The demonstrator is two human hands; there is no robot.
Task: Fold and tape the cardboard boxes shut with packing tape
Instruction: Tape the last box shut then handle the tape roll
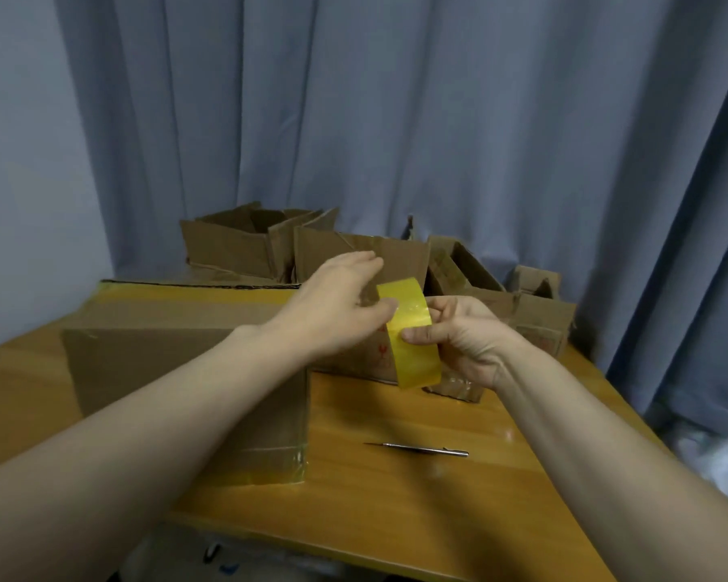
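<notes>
Head view: right hand (467, 338) pinches a yellow tape strip (412, 359) above the tabletop (396, 497); left hand (333, 308) touches its upper edge, grip unclear. Large box (165, 363) at left looks already taped; open boxes (236, 241) behind still need folding and sealing.

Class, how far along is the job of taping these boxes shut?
Done: the big box lies closed, with tape along its edges. In hand: the right hand grips the tape roll while the left hand touches it with its thumb. Left: the boxes at the back stand open.
</notes>
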